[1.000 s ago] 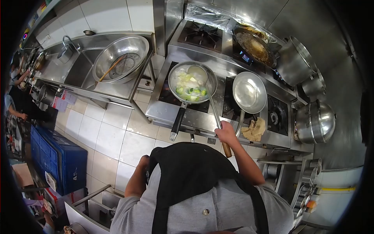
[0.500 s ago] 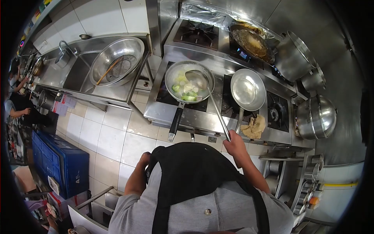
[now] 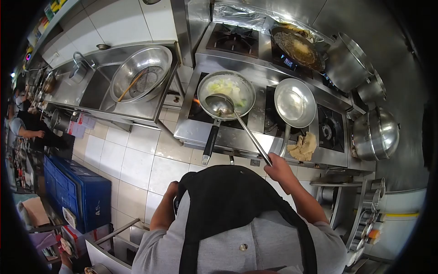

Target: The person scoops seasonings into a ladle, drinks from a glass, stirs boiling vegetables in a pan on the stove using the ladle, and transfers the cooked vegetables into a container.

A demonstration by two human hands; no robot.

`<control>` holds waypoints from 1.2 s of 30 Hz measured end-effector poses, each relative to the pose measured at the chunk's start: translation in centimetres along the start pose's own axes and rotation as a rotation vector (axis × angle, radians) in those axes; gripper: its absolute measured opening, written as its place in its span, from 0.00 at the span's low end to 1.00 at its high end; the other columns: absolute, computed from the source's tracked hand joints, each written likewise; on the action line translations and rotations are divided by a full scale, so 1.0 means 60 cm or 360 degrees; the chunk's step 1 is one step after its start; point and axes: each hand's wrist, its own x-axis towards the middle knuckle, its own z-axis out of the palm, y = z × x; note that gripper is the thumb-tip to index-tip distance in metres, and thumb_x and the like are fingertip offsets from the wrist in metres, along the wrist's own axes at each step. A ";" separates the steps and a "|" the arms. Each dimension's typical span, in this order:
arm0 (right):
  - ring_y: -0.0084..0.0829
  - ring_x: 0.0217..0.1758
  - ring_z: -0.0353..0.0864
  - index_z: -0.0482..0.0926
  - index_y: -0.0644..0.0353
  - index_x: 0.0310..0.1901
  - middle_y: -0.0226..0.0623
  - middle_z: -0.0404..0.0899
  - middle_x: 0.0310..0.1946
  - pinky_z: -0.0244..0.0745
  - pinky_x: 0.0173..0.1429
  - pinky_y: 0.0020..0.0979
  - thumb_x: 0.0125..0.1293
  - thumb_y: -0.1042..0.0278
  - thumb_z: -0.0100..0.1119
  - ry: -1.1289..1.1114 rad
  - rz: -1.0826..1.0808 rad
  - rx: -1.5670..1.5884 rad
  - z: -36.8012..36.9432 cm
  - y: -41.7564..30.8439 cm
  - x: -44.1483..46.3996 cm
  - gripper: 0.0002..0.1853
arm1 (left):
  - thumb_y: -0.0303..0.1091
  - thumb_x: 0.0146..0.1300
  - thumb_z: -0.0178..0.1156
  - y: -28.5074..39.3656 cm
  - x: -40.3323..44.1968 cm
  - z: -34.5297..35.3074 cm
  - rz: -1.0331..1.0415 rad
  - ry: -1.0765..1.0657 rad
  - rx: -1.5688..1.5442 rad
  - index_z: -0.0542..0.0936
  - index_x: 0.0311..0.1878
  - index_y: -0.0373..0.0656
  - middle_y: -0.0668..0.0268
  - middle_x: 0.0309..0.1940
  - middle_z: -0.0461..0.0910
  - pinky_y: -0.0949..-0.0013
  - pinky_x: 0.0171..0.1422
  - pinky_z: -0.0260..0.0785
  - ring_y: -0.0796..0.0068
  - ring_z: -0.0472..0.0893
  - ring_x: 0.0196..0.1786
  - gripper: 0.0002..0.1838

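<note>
My right hand is closed round the long handle of a metal ladle. The ladle's bowl rests at the near left part of a pan that holds pale green and white food in cloudy liquid. The pan's black handle points toward me, with no hand on it. My left hand is beside my apron at the waist, its fingers mostly hidden. Right of the food pan sits an empty metal pan, with a tan cloth by its handle.
A dark wok with oily liquid sits on the back burner, beside tall pots. On the left sink counter is a large steel bowl with a wooden-handled tool. A blue crate stands on the floor. Co-workers are at far left.
The ladle bowl has moved from the pan's far right part to its near left. My right hand has shifted slightly right. Flame now shows at the pan's left edge.
</note>
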 end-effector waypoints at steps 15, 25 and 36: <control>0.61 0.42 0.81 0.72 0.67 0.41 0.61 0.80 0.35 0.74 0.49 0.54 0.57 0.70 0.57 0.0433 -0.0145 -0.0352 -0.004 -0.008 0.131 0.13 | 0.40 0.58 0.61 0.017 -0.028 0.011 -0.0537 0.0088 -0.0760 0.85 0.38 0.36 0.47 0.37 0.85 0.55 0.48 0.75 0.49 0.84 0.44 0.15; 0.59 0.42 0.82 0.73 0.65 0.43 0.58 0.82 0.35 0.75 0.50 0.54 0.58 0.70 0.57 0.0471 -0.0163 -0.0533 0.003 -0.008 0.210 0.12 | 0.43 0.61 0.59 0.031 -0.025 0.001 -0.0911 -0.0029 -0.0864 0.85 0.40 0.36 0.46 0.42 0.85 0.56 0.51 0.74 0.50 0.84 0.48 0.18; 0.60 0.39 0.82 0.72 0.64 0.43 0.57 0.82 0.33 0.75 0.47 0.55 0.57 0.69 0.56 0.0381 -0.0168 -0.0517 0.037 -0.006 0.144 0.13 | 0.44 0.64 0.58 0.044 -0.043 0.000 -0.0787 -0.0035 -0.0958 0.84 0.40 0.31 0.44 0.40 0.85 0.54 0.49 0.74 0.52 0.85 0.45 0.21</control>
